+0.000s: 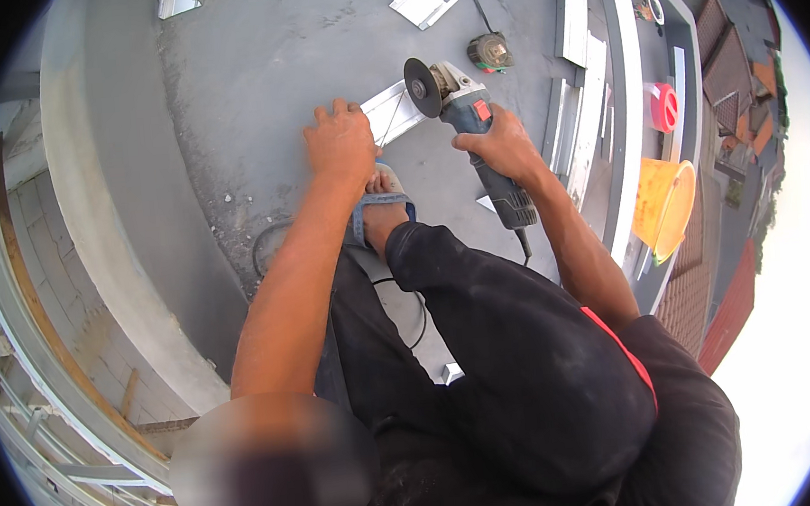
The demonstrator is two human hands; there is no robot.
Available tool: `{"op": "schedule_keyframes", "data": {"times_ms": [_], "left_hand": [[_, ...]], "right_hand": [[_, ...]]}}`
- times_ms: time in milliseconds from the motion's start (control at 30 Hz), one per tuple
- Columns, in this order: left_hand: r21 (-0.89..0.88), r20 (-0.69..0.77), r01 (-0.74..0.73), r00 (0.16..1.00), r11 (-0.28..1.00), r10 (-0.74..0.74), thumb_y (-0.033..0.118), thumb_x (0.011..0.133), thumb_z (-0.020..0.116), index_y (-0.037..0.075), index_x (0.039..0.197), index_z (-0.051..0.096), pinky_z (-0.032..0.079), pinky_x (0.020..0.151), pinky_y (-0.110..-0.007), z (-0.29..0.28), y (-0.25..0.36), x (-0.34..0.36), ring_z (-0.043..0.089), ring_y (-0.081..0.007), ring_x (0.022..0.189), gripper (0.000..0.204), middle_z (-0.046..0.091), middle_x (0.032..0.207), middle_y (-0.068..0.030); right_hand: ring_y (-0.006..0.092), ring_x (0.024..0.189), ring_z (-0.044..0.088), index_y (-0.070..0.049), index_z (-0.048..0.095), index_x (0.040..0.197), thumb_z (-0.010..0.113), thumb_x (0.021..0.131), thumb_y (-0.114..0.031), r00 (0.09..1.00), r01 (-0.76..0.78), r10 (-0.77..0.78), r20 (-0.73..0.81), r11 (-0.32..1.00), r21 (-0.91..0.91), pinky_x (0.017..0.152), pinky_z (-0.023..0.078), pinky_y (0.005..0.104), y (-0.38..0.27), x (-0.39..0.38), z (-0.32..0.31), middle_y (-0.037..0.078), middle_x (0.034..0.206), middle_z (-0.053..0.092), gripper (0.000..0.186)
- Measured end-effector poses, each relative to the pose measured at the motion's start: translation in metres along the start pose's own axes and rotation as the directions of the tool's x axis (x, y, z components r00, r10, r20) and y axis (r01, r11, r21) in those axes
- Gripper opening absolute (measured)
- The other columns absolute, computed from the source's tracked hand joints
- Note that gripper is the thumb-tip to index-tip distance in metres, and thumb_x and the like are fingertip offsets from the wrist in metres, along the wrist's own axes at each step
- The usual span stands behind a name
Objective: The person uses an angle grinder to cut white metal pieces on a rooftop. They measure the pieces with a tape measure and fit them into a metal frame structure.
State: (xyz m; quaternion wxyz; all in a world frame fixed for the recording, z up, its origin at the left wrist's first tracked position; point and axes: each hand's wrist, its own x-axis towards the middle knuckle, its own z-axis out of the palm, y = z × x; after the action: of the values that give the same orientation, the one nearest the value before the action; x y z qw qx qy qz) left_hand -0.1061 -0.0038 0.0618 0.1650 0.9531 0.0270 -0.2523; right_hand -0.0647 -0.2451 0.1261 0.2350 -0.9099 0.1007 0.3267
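Grey floor (266, 55) | silver channel (394, 114) between left hand (339, 144) (holding it) / right hand (508, 145) (gripping grinder (462, 104))

The smooth grey floor (258, 84) shows dark scuffs and, at left, small pale fragments (229, 198). Near the centre lies a flat silvery metal strip (395, 113). Beyond it rests a grimy, rounded tan object with a green edge (490, 52); farther up, a short whitish metal plate (422, 4). Long silvery metal channels (590, 86) lie at right. A thin black cable (423, 323) curves lower down.
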Motion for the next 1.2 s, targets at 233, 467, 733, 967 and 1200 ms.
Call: {"op": "schedule_keyframes", "data": {"times_ms": [233, 467, 733, 967, 1200], "left_hand": [[0.071, -0.029, -0.005, 1.0, 0.997, 0.007, 0.021, 0.084, 0.089, -0.003, 0.128, 0.074, 0.056, 0.104, -0.062, 0.013, 0.01, -0.004, 0.059, -0.0342, 0.126, 0.053, 0.063, 0.134, -0.0123], [0.064, -0.01, 0.003, 1.0, 0.998, -0.002, 0.018, 0.087, 0.086, -0.003, 0.13, 0.074, 0.052, 0.11, -0.068, 0.013, 0.012, -0.002, 0.057, -0.0379, 0.132, 0.05, 0.059, 0.139, -0.0151], [0.061, 0.044, 0.0, 0.999, 0.998, -0.003, 0.016, 0.091, 0.083, -0.001, 0.131, 0.075, 0.049, 0.114, -0.07, 0.006, 0.012, -0.004, 0.055, -0.0395, 0.136, 0.045, 0.057, 0.144, -0.0182], [0.036, 0.031, 0.012, 0.999, 0.999, -0.014, 0.015, 0.093, 0.08, -0.003, 0.131, 0.074, 0.047, 0.114, -0.072, 0.007, 0.014, -0.005, 0.054, -0.0418, 0.136, 0.043, 0.057, 0.145, -0.0202], [0.069, 0.048, 0.002, 0.999, 0.998, -0.005, 0.015, 0.093, 0.08, -0.004, 0.131, 0.074, 0.048, 0.113, -0.073, 0.005, 0.017, -0.008, 0.056, -0.0435, 0.132, 0.043, 0.057, 0.142, -0.0209]], "right_hand": [[0.0364, 0.097, 0.074, 0.009, 0.066, 0.117, 0.086, 0.072, -0.038, 0.998, 0.007, -0.004, 0.07, 0.999, -0.044, 0.088, 0.058, 0.0454, 0.002, 0.01, -0.009, 0.026, 0.105, 0.073, 0.068], [0.0353, 0.098, 0.074, 0.008, 0.067, 0.118, 0.086, 0.072, -0.038, 0.997, 0.009, -0.003, 0.075, 0.997, -0.083, 0.089, 0.058, 0.0451, -0.003, 0.019, -0.016, 0.025, 0.107, 0.074, 0.068], [0.0349, 0.096, 0.074, 0.009, 0.069, 0.117, 0.086, 0.072, -0.039, 0.994, -0.008, 0.021, 0.108, 0.992, -0.123, 0.089, 0.058, 0.0443, -0.013, 0.015, -0.019, 0.024, 0.104, 0.075, 0.068], [0.0351, 0.097, 0.075, 0.01, 0.069, 0.116, 0.086, 0.071, -0.039, 0.994, -0.002, 0.019, 0.105, 0.988, -0.155, 0.089, 0.058, 0.045, -0.014, 0.018, -0.019, 0.025, 0.104, 0.075, 0.069], [0.0357, 0.094, 0.076, 0.011, 0.069, 0.115, 0.086, 0.072, -0.039, 0.995, -0.007, 0.021, 0.093, 0.99, -0.142, 0.087, 0.059, 0.0447, -0.014, 0.02, -0.016, 0.025, 0.101, 0.076, 0.068]]}}
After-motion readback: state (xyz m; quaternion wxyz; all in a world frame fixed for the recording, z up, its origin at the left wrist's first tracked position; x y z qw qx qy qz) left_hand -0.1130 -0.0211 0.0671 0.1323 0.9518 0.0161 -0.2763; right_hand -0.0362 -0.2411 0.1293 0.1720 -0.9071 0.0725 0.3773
